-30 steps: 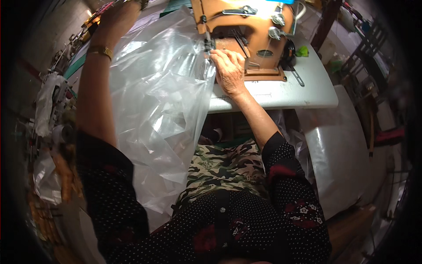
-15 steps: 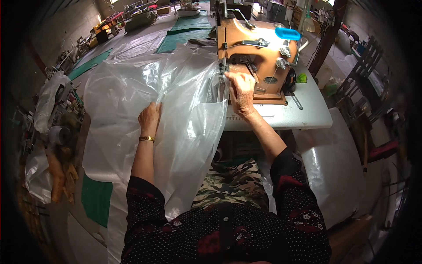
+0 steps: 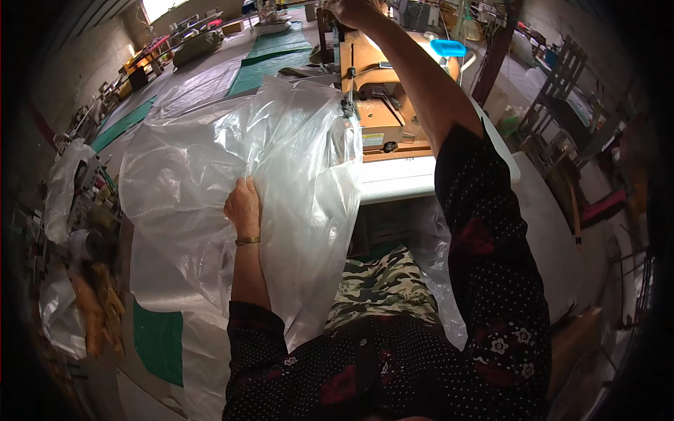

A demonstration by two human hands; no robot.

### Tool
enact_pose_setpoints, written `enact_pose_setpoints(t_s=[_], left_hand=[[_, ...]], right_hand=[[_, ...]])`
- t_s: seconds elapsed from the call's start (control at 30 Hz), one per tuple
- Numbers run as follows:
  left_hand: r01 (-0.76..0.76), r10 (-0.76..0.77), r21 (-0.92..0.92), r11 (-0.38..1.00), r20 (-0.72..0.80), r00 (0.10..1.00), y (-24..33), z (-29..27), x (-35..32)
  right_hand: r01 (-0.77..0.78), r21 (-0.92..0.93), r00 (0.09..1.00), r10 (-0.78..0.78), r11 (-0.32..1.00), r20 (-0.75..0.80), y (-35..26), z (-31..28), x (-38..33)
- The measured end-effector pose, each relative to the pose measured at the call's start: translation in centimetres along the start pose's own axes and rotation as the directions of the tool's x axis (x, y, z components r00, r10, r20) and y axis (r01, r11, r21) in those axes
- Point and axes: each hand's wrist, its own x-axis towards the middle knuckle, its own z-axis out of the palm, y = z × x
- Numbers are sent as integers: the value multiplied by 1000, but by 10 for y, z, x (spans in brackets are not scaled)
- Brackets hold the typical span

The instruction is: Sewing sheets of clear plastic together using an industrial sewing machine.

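My left hand (image 3: 243,208) is closed on a translucent white plastic sheet (image 3: 175,182), bunching it into folds. The sheet spreads over the left side of the work surface and hangs down toward my lap. Its right edge lies by the needle area of an orange-brown sewing machine (image 3: 382,116). My right hand (image 3: 357,12) is raised above the machine's head at the top edge of the view, its fingers curled and partly cut off. What they hold, if anything, I cannot make out. My right forearm hides part of the machine.
A white machine table (image 3: 400,175) carries the machine, which has a blue piece (image 3: 448,48) on top. Green sheeting (image 3: 270,52) lies on the floor beyond. Cluttered rolls (image 3: 86,244) stand at the left, and a dark chair (image 3: 562,105) at the right.
My right hand has left the needle area and reached up and forward above the machine. My left hand keeps its grip on the sheet, slightly lower in the view.
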Motion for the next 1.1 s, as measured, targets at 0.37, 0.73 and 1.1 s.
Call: enact_pose_setpoints(t_s=[0.37,0.73,1.1], left_hand=[[17,-17,20,1000,-2,1000,0,3,2],[3,-3,-9,1000,-18,1000,1,3,2],[-42,53,-126,991,84,995,-62,-20,-5]], right_hand=[[123,511,980,-185,851,73,7,-14,8],[478,100,856,-438,872,-275,-5,-50,-57],[634,86,747,-581,768,-322,-11,-100,-130]])
